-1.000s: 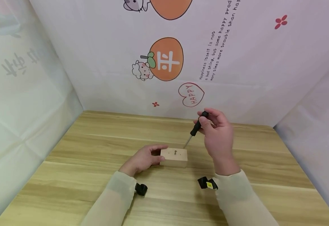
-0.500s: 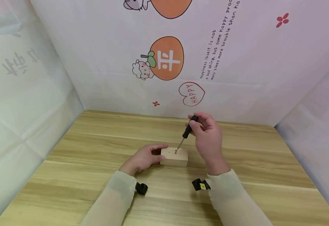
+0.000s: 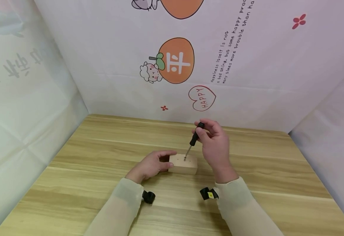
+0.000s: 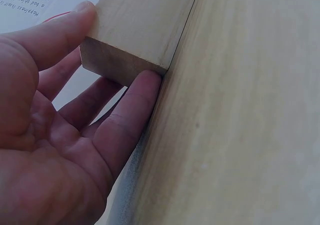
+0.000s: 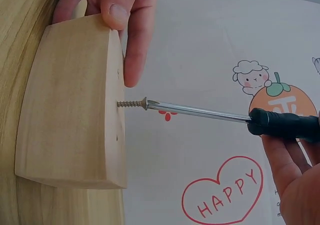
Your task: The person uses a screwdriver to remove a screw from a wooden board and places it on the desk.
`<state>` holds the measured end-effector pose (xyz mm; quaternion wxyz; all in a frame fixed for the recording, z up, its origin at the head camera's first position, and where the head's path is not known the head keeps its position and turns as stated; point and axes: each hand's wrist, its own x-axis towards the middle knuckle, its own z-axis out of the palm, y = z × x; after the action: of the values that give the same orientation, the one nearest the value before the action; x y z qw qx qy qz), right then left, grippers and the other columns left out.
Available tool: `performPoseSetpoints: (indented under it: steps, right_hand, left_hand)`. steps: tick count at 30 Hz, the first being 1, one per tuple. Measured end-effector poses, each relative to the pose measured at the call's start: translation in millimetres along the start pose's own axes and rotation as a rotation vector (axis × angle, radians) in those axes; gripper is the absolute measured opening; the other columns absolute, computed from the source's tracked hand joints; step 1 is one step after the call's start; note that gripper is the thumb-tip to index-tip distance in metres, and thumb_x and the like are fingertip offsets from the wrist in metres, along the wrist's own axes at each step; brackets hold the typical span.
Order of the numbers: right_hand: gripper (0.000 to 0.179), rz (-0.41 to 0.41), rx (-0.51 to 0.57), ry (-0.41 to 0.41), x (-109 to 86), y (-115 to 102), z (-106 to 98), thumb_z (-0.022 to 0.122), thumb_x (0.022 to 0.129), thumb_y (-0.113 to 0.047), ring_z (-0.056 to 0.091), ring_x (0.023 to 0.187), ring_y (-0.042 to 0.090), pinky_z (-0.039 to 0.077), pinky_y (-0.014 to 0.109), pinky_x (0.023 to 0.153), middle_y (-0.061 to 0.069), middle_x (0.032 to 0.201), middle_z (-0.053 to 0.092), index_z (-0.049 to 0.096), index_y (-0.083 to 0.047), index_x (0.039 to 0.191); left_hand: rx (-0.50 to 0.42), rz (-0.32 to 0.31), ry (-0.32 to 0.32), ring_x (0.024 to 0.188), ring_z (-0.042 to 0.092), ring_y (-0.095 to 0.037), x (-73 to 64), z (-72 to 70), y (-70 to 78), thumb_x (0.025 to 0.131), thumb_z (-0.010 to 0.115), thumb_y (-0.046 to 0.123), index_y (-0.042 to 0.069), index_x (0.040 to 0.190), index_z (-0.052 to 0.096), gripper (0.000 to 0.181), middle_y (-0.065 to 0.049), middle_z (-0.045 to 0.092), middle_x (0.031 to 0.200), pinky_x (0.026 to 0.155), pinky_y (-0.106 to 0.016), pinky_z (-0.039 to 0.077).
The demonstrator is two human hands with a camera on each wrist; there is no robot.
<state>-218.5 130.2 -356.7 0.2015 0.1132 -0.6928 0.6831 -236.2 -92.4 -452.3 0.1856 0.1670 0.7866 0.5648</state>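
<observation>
A pale wooden block (image 3: 183, 167) sits on the wood-grain table, small holes in its top. From its middle hole a screw (image 5: 132, 104) stands up, part of its thread showing. My left hand (image 3: 152, 165) grips the block's left end between thumb and fingers; the left wrist view shows the thumb at the upper edge and a finger low against the end face. In my right hand (image 3: 217, 144) is a screwdriver (image 5: 200, 111), pinched by its black handle. It tilts down to the left, and its tip meets the screw head in the right wrist view.
The wood-grain table (image 3: 101, 157) runs around the block on all sides. Behind it hangs a white printed cloth (image 3: 124, 98), with more white cloth (image 3: 27, 131) at both sides. Small black wrist cameras (image 3: 149, 197) sit at both cuffs.
My right hand has moved left and brought the screwdriver from beside the block's back right corner onto the screw. My left hand keeps its grip on the block.
</observation>
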Motion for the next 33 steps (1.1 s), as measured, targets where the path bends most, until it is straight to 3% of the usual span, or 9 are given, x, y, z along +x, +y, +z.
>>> performPoseSetpoints:
  steps: [5, 12, 18, 25, 29, 33]
  right_hand:
    - [0.025, -0.029, -0.035, -0.045, 0.0, 0.5, -0.1, 0.064, 0.097, -0.003, 0.068, 0.096, 0.033, 0.055, 0.035, 0.083, 0.013, 0.118, 0.067, 0.065, -0.005, 0.122]
    - [0.025, -0.035, -0.069, -0.164, 1.3, -4.6, -0.9, 0.061, 0.1, -0.004, 0.067, 0.102, 0.036, 0.053, 0.033, 0.088, 0.015, 0.119, 0.065, 0.062, -0.003, 0.125]
    - [0.038, -0.015, -0.154, -0.246, 4.7, -7.4, -0.8, 0.057, 0.102, -0.003, 0.068, 0.102, 0.027, 0.053, 0.032, 0.088, 0.011, 0.119, 0.066, 0.06, -0.013, 0.138]
    - [0.032, -0.008, -0.187, -0.233, 6.6, -6.6, 0.2, 0.061, 0.1, -0.005, 0.068, 0.099, 0.023, 0.055, 0.031, 0.083, 0.014, 0.115, 0.067, 0.067, -0.011, 0.13]
    - [0.029, -0.021, -0.215, -0.214, 6.5, -6.2, -0.1, 0.064, 0.099, -0.008, 0.069, 0.097, 0.021, 0.055, 0.03, 0.082, 0.01, 0.112, 0.069, 0.069, -0.011, 0.127]
    - [0.026, -0.056, -0.143, -0.255, 6.9, -4.0, -1.8, 0.062, 0.1, -0.007, 0.066, 0.107, 0.028, 0.052, 0.031, 0.09, 0.008, 0.117, 0.068, 0.069, -0.007, 0.126]
  left_hand:
    - [0.02, -0.002, 0.006, 0.134, 0.039, -0.023, 0.9, -0.2, -0.7, 0.094, 0.072, 0.022, 0.027, 0.138, 0.062, 0.045, -0.003, 0.046, 0.149, 0.106, -0.045, 0.037]
    - [0.025, -0.003, 0.007, 0.132, 0.041, -0.024, 1.4, 0.1, -0.1, 0.094, 0.073, 0.022, 0.027, 0.137, 0.063, 0.045, -0.004, 0.047, 0.147, 0.105, -0.045, 0.038]
    - [0.022, -0.004, 0.009, 0.129, 0.044, -0.023, 1.0, 0.1, 0.1, 0.094, 0.073, 0.022, 0.026, 0.137, 0.063, 0.045, -0.004, 0.048, 0.146, 0.103, -0.042, 0.04]
    - [0.025, -0.004, 0.011, 0.127, 0.044, -0.022, 2.1, -0.2, -0.2, 0.094, 0.073, 0.023, 0.028, 0.136, 0.064, 0.044, -0.003, 0.047, 0.147, 0.099, -0.04, 0.044]
    - [0.048, -0.009, 0.025, 0.13, 0.043, -0.021, 2.9, 0.1, -0.9, 0.093, 0.074, 0.025, 0.03, 0.136, 0.064, 0.044, -0.001, 0.048, 0.146, 0.103, -0.042, 0.04]
    - [0.057, -0.021, 0.033, 0.132, 0.041, -0.021, 1.8, 0.5, -0.3, 0.093, 0.074, 0.025, 0.031, 0.136, 0.064, 0.044, 0.0, 0.049, 0.146, 0.107, -0.045, 0.035]
